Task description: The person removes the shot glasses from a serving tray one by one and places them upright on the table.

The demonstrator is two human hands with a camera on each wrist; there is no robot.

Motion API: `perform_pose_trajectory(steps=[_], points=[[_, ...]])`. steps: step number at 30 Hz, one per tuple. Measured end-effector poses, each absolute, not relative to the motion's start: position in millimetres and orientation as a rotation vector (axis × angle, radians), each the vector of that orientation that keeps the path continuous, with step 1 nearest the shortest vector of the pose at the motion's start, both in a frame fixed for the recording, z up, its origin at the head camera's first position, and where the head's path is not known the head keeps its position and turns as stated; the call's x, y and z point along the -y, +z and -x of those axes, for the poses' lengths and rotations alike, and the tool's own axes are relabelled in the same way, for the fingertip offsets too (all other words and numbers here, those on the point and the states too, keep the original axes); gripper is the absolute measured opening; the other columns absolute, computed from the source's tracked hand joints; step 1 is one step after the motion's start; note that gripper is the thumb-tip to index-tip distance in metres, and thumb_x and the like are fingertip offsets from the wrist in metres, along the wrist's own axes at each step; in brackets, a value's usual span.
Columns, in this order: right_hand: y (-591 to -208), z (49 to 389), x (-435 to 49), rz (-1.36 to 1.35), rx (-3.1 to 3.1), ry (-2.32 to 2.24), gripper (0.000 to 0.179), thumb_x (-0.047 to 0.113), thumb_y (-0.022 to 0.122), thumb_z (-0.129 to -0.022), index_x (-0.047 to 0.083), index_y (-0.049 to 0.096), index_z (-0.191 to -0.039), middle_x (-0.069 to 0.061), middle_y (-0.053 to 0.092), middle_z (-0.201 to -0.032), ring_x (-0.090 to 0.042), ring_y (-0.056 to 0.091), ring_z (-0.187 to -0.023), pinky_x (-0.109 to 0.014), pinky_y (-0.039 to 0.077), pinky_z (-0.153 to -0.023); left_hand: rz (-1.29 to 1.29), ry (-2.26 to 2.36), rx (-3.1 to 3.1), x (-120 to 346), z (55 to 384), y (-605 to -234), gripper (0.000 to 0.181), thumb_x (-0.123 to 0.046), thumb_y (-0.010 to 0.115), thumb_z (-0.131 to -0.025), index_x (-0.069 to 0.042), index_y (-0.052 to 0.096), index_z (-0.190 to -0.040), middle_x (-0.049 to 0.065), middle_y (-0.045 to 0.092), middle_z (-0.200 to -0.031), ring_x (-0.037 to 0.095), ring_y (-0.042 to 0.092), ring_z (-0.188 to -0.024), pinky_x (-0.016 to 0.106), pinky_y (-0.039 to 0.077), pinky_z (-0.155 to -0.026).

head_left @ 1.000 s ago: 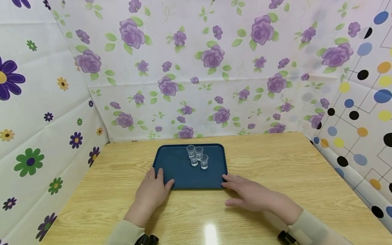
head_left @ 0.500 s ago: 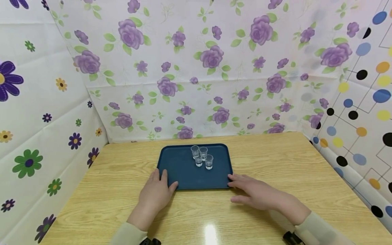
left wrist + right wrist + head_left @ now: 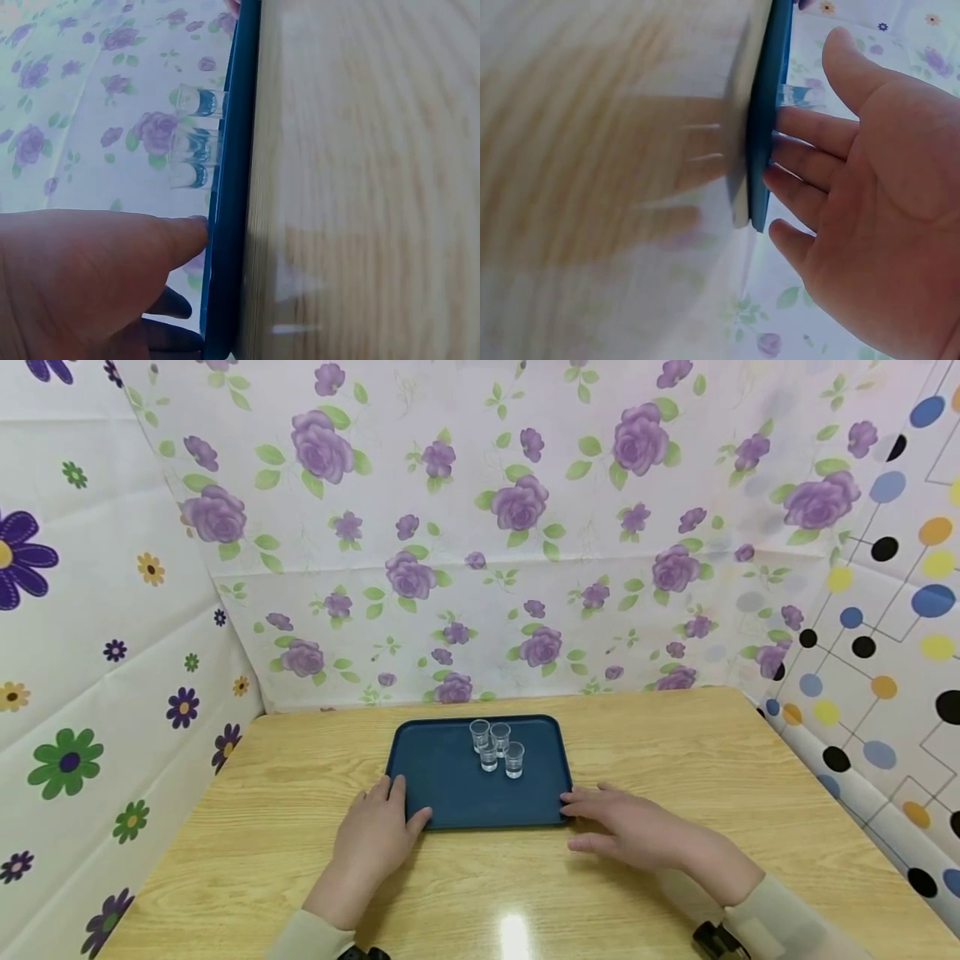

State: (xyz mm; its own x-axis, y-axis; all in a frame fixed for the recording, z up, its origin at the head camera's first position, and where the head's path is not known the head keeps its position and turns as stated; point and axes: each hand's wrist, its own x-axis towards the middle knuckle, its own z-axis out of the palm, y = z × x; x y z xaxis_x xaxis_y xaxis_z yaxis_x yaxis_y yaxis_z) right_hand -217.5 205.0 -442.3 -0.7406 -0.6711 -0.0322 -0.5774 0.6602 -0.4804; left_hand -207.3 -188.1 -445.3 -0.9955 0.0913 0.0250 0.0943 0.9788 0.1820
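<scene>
Four cups on one tray between two hands

Wood-grain table; behind, rose-patterned backdrop, perhaps cloth

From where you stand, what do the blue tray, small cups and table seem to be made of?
Tray: probably plastic, smooth and fairly matte, judging by its even dark blue and rounded corners.
Cups: clear, shiny glass or plastic, can't tell which; the tray's blue shows through.
Table: wood or wood-look laminate, glossy: pale grain and a bright reflection.
</scene>
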Motion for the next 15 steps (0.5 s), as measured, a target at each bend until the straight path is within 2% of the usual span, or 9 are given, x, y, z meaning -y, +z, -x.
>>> perform_pose_trajectory(steps=[3,8,15], points=[[-440,221,-203,1.009,-2.707,-0.674,0.062,0.054,0.060,-0.112,0.009,0.064,-0.155,-0.012,0.053,-0.166,-0.047,0.043,-0.156,-0.068,0.029,-0.127,0.164,-0.293,3.078,192,210,-443,0.073,-0.044,0.065,-0.112,0.009,0.050,-0.160,0.033,0.052,-0.160,0.049,0.050,-0.149,0.066,0.033,-0.125],[-433,232,-193,0.963,-2.817,-0.676,0.064,0.054,0.061,-0.111,0.010,0.062,-0.158,-0.011,0.058,-0.162,-0.049,0.046,-0.152,-0.064,0.038,-0.124,0.172,-0.351,3.011,198,215,-442,0.067,-0.038,0.064,-0.114,0.011,0.051,-0.158,0.032,0.058,-0.154,0.049,0.055,-0.144,0.067,0.034,-0.124],[-430,248,-179,0.867,-2.904,-0.733,0.068,0.057,0.062,-0.109,0.014,0.057,-0.162,-0.011,0.060,-0.159,-0.044,0.048,-0.152,-0.060,0.043,-0.121,0.182,-0.430,2.938,209,227,-448,0.060,-0.028,0.064,-0.114,0.014,0.052,-0.156,0.034,0.061,-0.149,0.054,0.060,-0.135,0.064,0.049,-0.112]])
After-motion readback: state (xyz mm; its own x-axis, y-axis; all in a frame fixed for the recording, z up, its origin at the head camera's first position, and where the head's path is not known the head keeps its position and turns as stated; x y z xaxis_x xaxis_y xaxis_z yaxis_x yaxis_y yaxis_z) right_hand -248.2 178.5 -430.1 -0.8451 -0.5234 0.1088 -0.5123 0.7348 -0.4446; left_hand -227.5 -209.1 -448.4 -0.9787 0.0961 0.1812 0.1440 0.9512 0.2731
